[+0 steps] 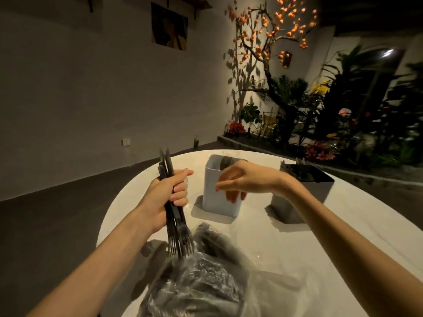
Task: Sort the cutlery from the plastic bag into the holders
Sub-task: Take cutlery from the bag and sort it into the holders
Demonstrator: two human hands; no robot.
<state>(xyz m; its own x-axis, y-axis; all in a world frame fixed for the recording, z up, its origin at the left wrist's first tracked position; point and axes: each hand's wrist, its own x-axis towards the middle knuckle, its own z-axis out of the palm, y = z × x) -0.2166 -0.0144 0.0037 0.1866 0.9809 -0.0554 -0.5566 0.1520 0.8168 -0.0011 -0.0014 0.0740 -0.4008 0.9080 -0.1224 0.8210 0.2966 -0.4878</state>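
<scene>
A dim room with a pale wall is being shown, with a picture (169, 26) hung high on it and a lit branch of orange blossoms (272, 35) rising over dark plants (338, 115) at the right. In the foreground a round white table (343, 225) is being lit from above.

A bundle of black forks (175, 216) is being gripped by the left hand (167, 195), the fingers and thumb being curled tightly round the handles. The bundle is being held nearly upright, handles pointing up past the fist and tines pointing down, just above the clear plastic bag (201, 280). The bag is lying crumpled on the near part of the table, and more dark cutlery is being seen through it, though the pieces are too blurred to be told apart.

The right hand (240, 181) is being held in front of the white holder (219, 191), palm down, with the fingers loosely bent and nothing being grasped. The white holder is standing upright on the table, with dark cutlery showing at its rim. Beside it, to the right and apart from it, a grey holder (304, 193) is standing, with dark pieces showing in its top as well.
</scene>
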